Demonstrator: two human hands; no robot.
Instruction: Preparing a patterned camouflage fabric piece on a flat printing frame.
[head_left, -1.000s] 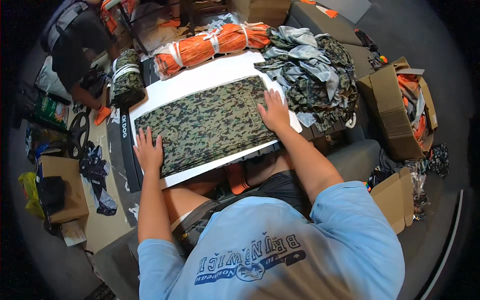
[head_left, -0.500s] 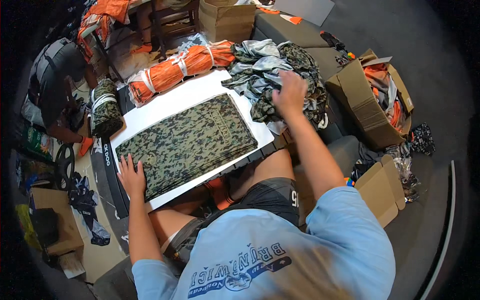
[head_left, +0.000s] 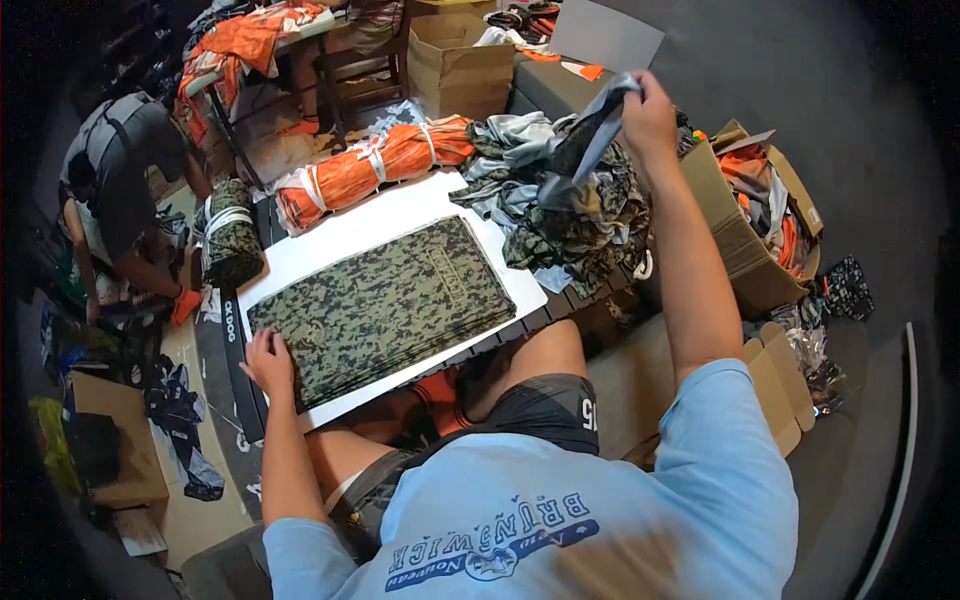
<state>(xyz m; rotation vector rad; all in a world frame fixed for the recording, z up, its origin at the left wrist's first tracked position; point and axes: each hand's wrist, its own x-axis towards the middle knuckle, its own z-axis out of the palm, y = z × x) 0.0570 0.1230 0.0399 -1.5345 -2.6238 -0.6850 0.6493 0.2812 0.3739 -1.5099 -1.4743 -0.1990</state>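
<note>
A flat stack of folded camouflage cloth (head_left: 380,305) lies on a white board (head_left: 508,270). At its near-left corner rests my left hand (head_left: 268,362), fingers apart, holding nothing. Up at the right, my closed right hand (head_left: 650,118) grips one end of a camouflage garment (head_left: 590,140) with a grey underside. The garment's lower part hangs down into a loose heap of camouflage garments (head_left: 625,225) beside the board, so where it ends is hidden.
Behind the stack lies a tied orange bundle (head_left: 350,172); a rolled camouflage bundle (head_left: 228,235) sits at the left. A cardboard box of orange and grey clothes (head_left: 765,200) stands right, another box (head_left: 460,65) at the back. A person (head_left: 140,170) bends over at far left.
My right hand has gone from open above the heap to closed on a garment, lifting it up and to the right. My left hand stays at the stack's corner.
</note>
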